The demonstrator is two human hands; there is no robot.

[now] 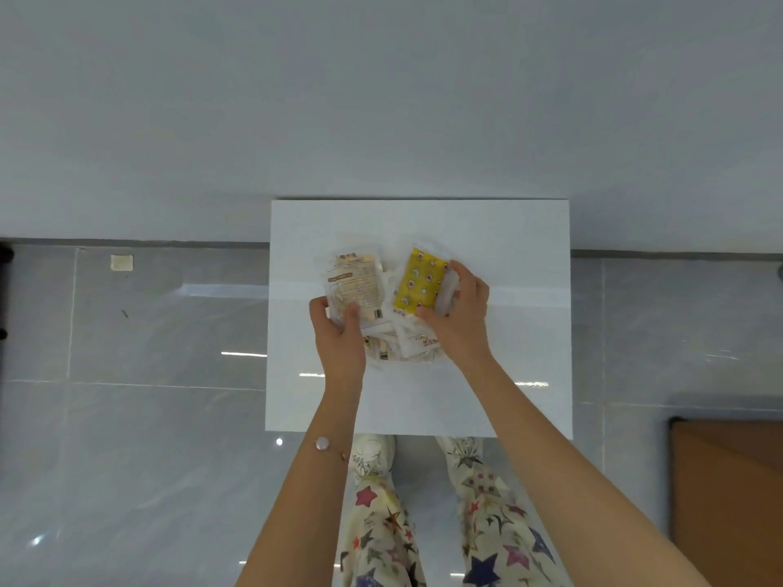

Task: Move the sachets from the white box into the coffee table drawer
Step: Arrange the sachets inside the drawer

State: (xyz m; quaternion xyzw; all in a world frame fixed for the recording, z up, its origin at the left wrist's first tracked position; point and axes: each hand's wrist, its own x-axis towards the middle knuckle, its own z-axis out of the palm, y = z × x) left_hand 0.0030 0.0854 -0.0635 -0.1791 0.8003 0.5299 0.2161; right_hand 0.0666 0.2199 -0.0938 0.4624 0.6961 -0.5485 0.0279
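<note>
Left hand (339, 332) is pinching a beige sachet (355, 281), right hand (462, 319) gripping a yellow sachet (417, 283), over the pile (409, 345) (box walls indistinct), presumably gathering both for the drawer.

The sachets sit in a loose heap around the middle of the white desk (508, 247). The beige sachet (354, 286) with brown print is on the left, and the left hand (339, 336) pinches its near edge. The yellow sachet (419, 283) with small patterned dots is tilted on the right, with the right hand (459, 317) curled round it. The white sachets (409, 343) lie underneath on the near side.
</note>
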